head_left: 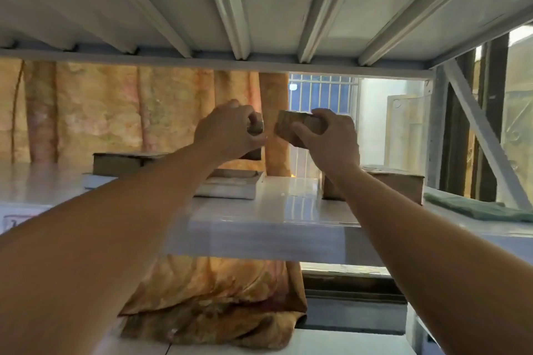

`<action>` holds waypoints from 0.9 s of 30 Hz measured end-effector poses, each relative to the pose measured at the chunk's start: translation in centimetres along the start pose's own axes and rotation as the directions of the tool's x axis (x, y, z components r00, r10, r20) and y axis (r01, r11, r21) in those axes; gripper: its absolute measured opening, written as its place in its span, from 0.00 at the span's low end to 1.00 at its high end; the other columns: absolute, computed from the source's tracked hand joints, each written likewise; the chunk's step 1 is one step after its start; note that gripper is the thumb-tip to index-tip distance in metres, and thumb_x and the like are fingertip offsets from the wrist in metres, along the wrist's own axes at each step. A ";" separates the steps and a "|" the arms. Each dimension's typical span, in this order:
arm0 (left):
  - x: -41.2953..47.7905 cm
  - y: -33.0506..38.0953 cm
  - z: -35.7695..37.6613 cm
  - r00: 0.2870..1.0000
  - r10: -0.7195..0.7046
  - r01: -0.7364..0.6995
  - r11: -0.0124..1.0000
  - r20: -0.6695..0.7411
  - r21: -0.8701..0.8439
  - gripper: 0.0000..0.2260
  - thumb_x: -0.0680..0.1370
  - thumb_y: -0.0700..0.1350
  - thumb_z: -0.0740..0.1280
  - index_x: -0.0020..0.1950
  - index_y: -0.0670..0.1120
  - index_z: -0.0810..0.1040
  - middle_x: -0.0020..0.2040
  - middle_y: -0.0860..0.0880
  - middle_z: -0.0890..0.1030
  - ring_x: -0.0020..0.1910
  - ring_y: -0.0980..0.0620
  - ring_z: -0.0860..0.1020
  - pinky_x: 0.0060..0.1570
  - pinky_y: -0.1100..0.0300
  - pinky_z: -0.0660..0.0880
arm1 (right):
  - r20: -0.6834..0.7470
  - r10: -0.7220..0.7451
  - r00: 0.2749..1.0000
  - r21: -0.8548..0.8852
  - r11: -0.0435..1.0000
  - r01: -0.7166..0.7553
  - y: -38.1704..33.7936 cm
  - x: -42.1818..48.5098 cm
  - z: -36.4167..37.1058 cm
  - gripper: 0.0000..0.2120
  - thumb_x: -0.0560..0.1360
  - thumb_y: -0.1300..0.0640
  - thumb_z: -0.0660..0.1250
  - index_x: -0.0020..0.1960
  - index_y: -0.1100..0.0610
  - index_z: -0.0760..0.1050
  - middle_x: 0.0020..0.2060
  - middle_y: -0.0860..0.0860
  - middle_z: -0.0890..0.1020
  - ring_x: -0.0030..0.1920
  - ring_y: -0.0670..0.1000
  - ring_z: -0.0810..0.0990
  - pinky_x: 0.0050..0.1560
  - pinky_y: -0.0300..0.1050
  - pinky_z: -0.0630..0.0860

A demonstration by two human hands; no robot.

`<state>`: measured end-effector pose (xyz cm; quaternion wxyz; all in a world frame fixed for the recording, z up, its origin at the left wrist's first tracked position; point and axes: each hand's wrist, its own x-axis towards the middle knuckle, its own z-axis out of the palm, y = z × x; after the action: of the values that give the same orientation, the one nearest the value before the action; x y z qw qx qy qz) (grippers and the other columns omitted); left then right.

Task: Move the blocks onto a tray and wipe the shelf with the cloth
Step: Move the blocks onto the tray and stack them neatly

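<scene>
Both arms reached up and forward over the shelf (288, 210), forearms bare, hands raised well above its surface. Left hand (227, 131) was curled shut around a small brown block (256, 127), fingers wrapped over it so only one end showed. Right hand (328, 138) gripped a larger brown block (294, 125), thumb across its near face, fingers behind. The two held blocks sat near each other, a narrow gap between.

On the shelf below: a pale tray (230, 184) under the left wrist, its inside mostly hidden by the arm. A flat box-like block (121, 164) lay behind the tray to the left. Another brown block (398, 184) stood on the shelf right of centre, partly hidden by the right forearm. The green cloth (478, 207) lay folded at the shelf's right end, just beside that block.

Orange curtain (115, 112) hung behind; a barred window (320, 92) showed between the hands. The upper shelf's ribbed underside (259, 8) ran overhead.
</scene>
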<state>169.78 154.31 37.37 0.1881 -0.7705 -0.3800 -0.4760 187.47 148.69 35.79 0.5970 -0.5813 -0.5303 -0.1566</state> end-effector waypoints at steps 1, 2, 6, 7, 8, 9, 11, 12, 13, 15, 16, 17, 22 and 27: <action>-0.1 -1.3 -0.9 1.000 -0.012 0.013 0.999 -0.009 0.033 0.12 0.69 0.61 0.66 0.43 0.54 0.72 0.43 0.53 0.71 0.39 0.53 0.72 0.35 0.59 0.66 | 0.025 -0.002 1.000 0.004 1.000 0.002 -1.1 -0.3 0.9 0.26 0.67 0.37 0.67 0.61 0.47 0.74 0.56 0.52 0.74 0.52 0.53 0.77 0.52 0.46 0.74; -0.2 -2.7 -1.7 0.999 -0.028 0.029 0.998 -0.016 0.054 0.12 0.69 0.61 0.65 0.43 0.54 0.71 0.42 0.53 0.71 0.39 0.53 0.72 0.35 0.59 0.65 | 0.047 -0.003 0.999 0.005 1.000 0.003 -2.2 -0.5 1.8 0.26 0.65 0.37 0.67 0.60 0.47 0.75 0.55 0.52 0.75 0.51 0.53 0.77 0.52 0.48 0.76; -0.5 -8.1 -4.2 0.995 -0.101 0.103 0.990 -0.017 0.099 0.16 0.69 0.61 0.65 0.45 0.50 0.75 0.44 0.52 0.73 0.40 0.51 0.73 0.36 0.57 0.66 | 0.160 0.046 0.986 -0.031 0.999 -0.041 -6.0 -1.6 5.6 0.26 0.64 0.39 0.66 0.60 0.46 0.76 0.55 0.51 0.74 0.51 0.55 0.77 0.53 0.52 0.77; -0.7 -9.4 -4.6 0.993 -0.119 0.120 0.987 -0.012 0.107 0.16 0.69 0.62 0.65 0.46 0.50 0.75 0.45 0.52 0.73 0.41 0.51 0.73 0.36 0.57 0.65 | 0.188 0.072 0.979 -0.054 0.997 -0.063 -6.8 -2.0 6.7 0.25 0.65 0.40 0.66 0.61 0.45 0.75 0.56 0.51 0.73 0.52 0.56 0.77 0.53 0.51 0.76; -0.9 -10.5 -4.9 0.991 -0.134 0.134 0.985 -0.004 0.112 0.17 0.69 0.62 0.65 0.47 0.50 0.75 0.46 0.51 0.73 0.41 0.51 0.73 0.36 0.58 0.66 | 0.207 0.103 0.973 -0.076 0.993 -0.089 -7.4 -2.4 7.8 0.24 0.66 0.41 0.66 0.61 0.44 0.75 0.58 0.51 0.72 0.53 0.56 0.77 0.53 0.51 0.76; -1.1 -11.7 -5.1 0.990 -0.142 0.141 0.983 0.003 0.116 0.17 0.69 0.62 0.65 0.47 0.50 0.76 0.47 0.51 0.74 0.42 0.51 0.73 0.36 0.58 0.66 | 0.216 0.135 0.967 -0.093 0.989 -0.117 -7.9 -2.8 8.8 0.24 0.66 0.42 0.66 0.61 0.44 0.75 0.60 0.51 0.71 0.54 0.57 0.76 0.54 0.52 0.76; -1.3 -13.9 -5.3 0.990 -0.144 0.143 0.983 0.005 0.112 0.17 0.69 0.62 0.65 0.48 0.51 0.76 0.48 0.52 0.75 0.42 0.51 0.74 0.36 0.58 0.68 | 0.218 0.190 0.957 -0.115 0.979 -0.169 -8.8 -3.5 10.8 0.25 0.66 0.42 0.66 0.62 0.44 0.74 0.62 0.51 0.70 0.57 0.57 0.74 0.55 0.53 0.74; -1.3 -15.0 -5.5 0.990 -0.144 0.143 0.985 0.007 0.100 0.17 0.69 0.63 0.65 0.48 0.51 0.77 0.49 0.52 0.76 0.43 0.51 0.75 0.37 0.58 0.69 | 0.216 0.210 0.954 -0.132 0.974 -0.184 -9.2 -3.9 11.6 0.25 0.66 0.41 0.67 0.63 0.44 0.74 0.62 0.51 0.70 0.58 0.57 0.74 0.55 0.52 0.74; -1.4 -16.1 -5.7 0.990 -0.141 0.140 0.987 0.012 0.082 0.18 0.68 0.63 0.64 0.48 0.52 0.77 0.49 0.52 0.75 0.43 0.51 0.75 0.38 0.57 0.71 | 0.210 0.228 0.951 -0.150 0.968 -0.199 -9.4 -4.2 12.4 0.26 0.66 0.41 0.67 0.63 0.44 0.73 0.62 0.51 0.71 0.58 0.57 0.73 0.54 0.51 0.74; -1.6 -18.0 -6.0 0.992 -0.118 0.116 0.992 0.037 0.054 0.18 0.67 0.64 0.64 0.48 0.53 0.77 0.49 0.54 0.75 0.43 0.51 0.76 0.40 0.56 0.73 | 0.198 0.268 0.943 -0.174 0.956 -0.235 -9.7 -4.6 13.2 0.27 0.65 0.40 0.67 0.63 0.44 0.74 0.62 0.51 0.71 0.57 0.57 0.73 0.55 0.52 0.74; -1.8 -18.8 -6.0 0.994 -0.102 0.099 0.994 0.050 0.052 0.19 0.67 0.65 0.64 0.49 0.53 0.76 0.50 0.54 0.74 0.43 0.51 0.76 0.40 0.57 0.73 | 0.194 0.286 0.938 -0.185 0.950 -0.252 -9.8 -4.8 13.4 0.27 0.65 0.39 0.67 0.63 0.44 0.73 0.62 0.51 0.72 0.58 0.57 0.73 0.56 0.53 0.74; -2.0 -19.5 -6.0 0.994 -0.090 0.087 0.995 0.059 0.050 0.19 0.67 0.65 0.64 0.49 0.54 0.76 0.50 0.54 0.74 0.43 0.52 0.76 0.40 0.57 0.73 | 0.195 0.302 0.933 -0.208 0.943 -0.261 -9.8 -4.9 13.5 0.29 0.64 0.38 0.67 0.64 0.44 0.72 0.63 0.52 0.71 0.59 0.58 0.73 0.57 0.54 0.74; -2.0 -21.4 -6.0 0.994 -0.109 0.111 0.986 0.022 -0.125 0.14 0.67 0.62 0.65 0.45 0.56 0.78 0.44 0.57 0.73 0.41 0.54 0.75 0.33 0.61 0.66 | 0.384 0.392 0.836 -0.494 0.852 -0.173 -10.2 -4.7 13.5 0.41 0.65 0.32 0.63 0.74 0.40 0.53 0.73 0.56 0.60 0.69 0.62 0.63 0.66 0.56 0.66; -1.5 -21.8 -6.1 0.989 -0.087 0.105 0.982 0.115 -0.159 0.13 0.68 0.62 0.65 0.41 0.55 0.79 0.44 0.57 0.80 0.43 0.54 0.78 0.36 0.60 0.71 | 0.532 0.346 0.773 -0.493 0.868 -0.049 -10.5 -3.8 13.3 0.30 0.69 0.36 0.60 0.63 0.52 0.74 0.64 0.55 0.75 0.64 0.59 0.70 0.64 0.54 0.68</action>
<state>149.14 163.64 37.36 0.0797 -0.7886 -0.3859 -0.4720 171.54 155.60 35.05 0.2570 -0.7764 -0.5752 -0.0160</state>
